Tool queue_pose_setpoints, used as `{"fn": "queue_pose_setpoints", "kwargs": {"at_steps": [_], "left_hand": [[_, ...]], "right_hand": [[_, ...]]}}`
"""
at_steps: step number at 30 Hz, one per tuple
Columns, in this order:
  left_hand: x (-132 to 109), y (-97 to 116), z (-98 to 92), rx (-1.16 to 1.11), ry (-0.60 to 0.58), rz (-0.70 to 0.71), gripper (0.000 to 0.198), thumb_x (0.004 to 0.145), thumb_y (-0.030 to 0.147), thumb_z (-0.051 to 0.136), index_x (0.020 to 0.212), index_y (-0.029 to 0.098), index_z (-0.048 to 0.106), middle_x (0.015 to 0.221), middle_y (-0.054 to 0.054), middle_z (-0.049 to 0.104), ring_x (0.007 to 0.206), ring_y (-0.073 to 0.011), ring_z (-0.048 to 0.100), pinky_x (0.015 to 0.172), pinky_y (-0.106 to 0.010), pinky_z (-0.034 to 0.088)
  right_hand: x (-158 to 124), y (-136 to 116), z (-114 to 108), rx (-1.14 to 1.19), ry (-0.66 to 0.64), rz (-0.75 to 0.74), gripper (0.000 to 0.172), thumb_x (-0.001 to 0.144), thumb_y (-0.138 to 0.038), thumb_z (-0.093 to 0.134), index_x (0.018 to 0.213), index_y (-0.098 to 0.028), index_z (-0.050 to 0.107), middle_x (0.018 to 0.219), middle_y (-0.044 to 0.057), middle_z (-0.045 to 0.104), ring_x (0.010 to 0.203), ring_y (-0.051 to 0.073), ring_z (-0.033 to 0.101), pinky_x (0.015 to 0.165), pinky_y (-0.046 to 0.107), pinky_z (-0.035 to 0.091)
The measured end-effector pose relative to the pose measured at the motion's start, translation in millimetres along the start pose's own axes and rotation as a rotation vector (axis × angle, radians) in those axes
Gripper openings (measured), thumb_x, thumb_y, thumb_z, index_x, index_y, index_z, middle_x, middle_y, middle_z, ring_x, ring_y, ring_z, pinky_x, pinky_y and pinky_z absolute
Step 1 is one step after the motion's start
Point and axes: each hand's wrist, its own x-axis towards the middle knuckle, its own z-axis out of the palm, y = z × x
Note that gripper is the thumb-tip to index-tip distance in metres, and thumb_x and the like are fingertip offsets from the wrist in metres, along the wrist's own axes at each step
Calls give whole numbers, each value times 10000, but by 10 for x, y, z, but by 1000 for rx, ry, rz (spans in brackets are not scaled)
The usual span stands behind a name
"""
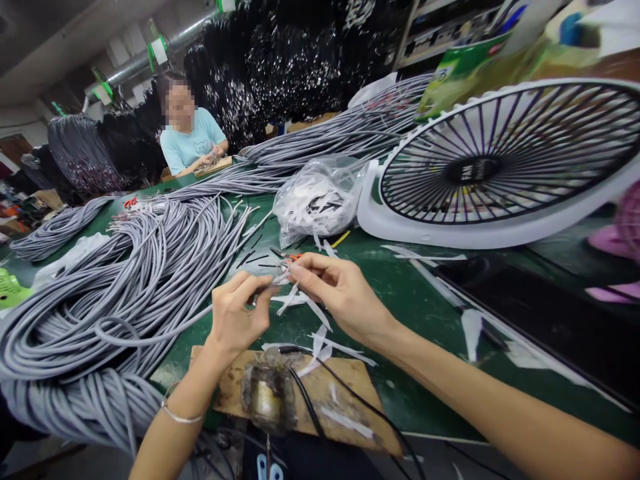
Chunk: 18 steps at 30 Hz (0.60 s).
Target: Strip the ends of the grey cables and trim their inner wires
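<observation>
My left hand (243,310) is closed in a pinch on a grey cable (193,321), which runs into it from the pile on the left. Close beside it, my right hand (333,287) pinches at the cable's end with thumb and forefinger; the small pale bits between the fingertips are hard to make out. Just behind the fingers lies a hand tool with orange handles (296,256), partly hidden. Thin white strips (317,313) are scattered below the hands. Short black tube pieces (253,259) lie on the green tabletop (400,320) beyond the left hand.
Coiled grey cables (125,280) cover the left side. A clear bag (320,200) of white scraps stands ahead, with a white fan (470,170) to its right. Near me a small motor (267,393) sits on a wooden board (350,400). A person (193,140) works across the table.
</observation>
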Motion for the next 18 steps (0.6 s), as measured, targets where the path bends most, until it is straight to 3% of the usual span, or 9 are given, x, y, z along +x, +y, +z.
{"fn": "queue_pose_setpoints", "kwargs": {"at_steps": [5,9,13,18], "left_hand": [[36,40,-3,-254,-68,-321,144,720,137,604,860,151,637,645,12,585,482,-63,405,435,-166,320],[69,24,3,-512,-200,-511,142,686,175,629,824,141,638,711,-1,596,517,-68,380,491,-195,314],[86,-29,18,-753,-380,-585,204,662,266,662,812,127,653,633,28,478,505,-62,317,499,-217,259],[98,-70,33,-884,-409,-620,315,620,387,714,787,126,661,671,20,428,540,-68,317,516,-228,242]], "right_hand": [[20,-7,-23,73,79,28,314,693,-465,596,640,-164,522,520,-54,393,443,58,296,418,215,259],[25,-13,-81,-158,115,-61,262,741,-412,540,655,-165,544,539,-19,479,477,86,404,454,221,323],[16,-34,-112,-482,227,-155,219,772,-330,495,638,-166,554,528,1,541,459,94,443,455,219,329],[45,-21,-68,-585,268,-125,204,756,-292,515,608,-165,573,499,-3,557,438,91,458,462,217,330]]}}
